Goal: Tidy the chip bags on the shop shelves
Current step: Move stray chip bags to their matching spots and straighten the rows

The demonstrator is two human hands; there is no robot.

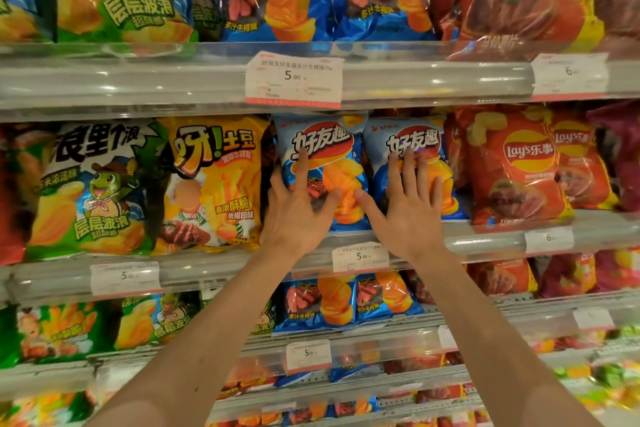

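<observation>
both arms reach up; the left hand (298, 208) lies flat, fingers spread, on the left blue bag (322, 163), the right hand (405, 208) flat on the right blue bag (408, 149), neither grasping.

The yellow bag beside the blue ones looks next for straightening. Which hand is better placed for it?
Left, probably. The left hand rests on the left blue bag, right next to the yellow bag; the right hand lies farther off on the right blue bag.

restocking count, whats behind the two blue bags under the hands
Cannot tell: both blue bags face front and fill their slots. The left hand and right hand lie flat on them, so any bags behind are covered.
</observation>
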